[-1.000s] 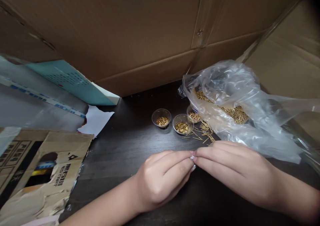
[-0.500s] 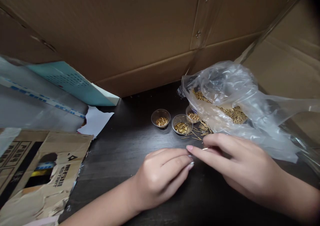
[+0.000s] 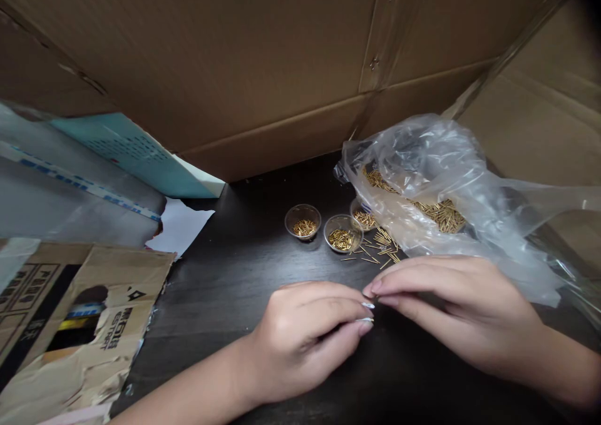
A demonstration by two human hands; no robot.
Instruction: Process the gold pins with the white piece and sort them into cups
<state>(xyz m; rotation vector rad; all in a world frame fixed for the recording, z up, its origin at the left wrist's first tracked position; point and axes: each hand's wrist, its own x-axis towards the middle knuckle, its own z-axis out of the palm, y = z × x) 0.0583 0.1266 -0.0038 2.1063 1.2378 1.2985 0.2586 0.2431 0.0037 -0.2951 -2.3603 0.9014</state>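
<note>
My left hand (image 3: 310, 337) is closed low in the middle of the head view, its fingertips pressed together around something too small to name. My right hand (image 3: 462, 315) meets it from the right, thumb and forefinger pinched beside the left fingertips; what lies between them is mostly hidden. Just beyond the hands, thin brass-coloured pins (image 3: 385, 238) lie loose on the dark table (image 3: 211, 306). Behind them stand a clear cup (image 3: 288, 230), a second clear cup (image 3: 327, 230) and a third cup (image 3: 355, 208), all holding small brass-coloured pieces. The third is partly covered by plastic.
A crumpled clear plastic bag (image 3: 427, 146) with many brass-coloured pins lies at the right. Cardboard walls (image 3: 263, 56) close off the back and right. Left are a torn cardboard box (image 3: 141, 287), a white paper piece (image 3: 188, 225) and a light-blue panel (image 3: 122, 153).
My right hand's fingers have drawn together into a pinch at the left fingertips; the thin pin seen there before is now hidden. My left fingers have shifted slightly right.
</note>
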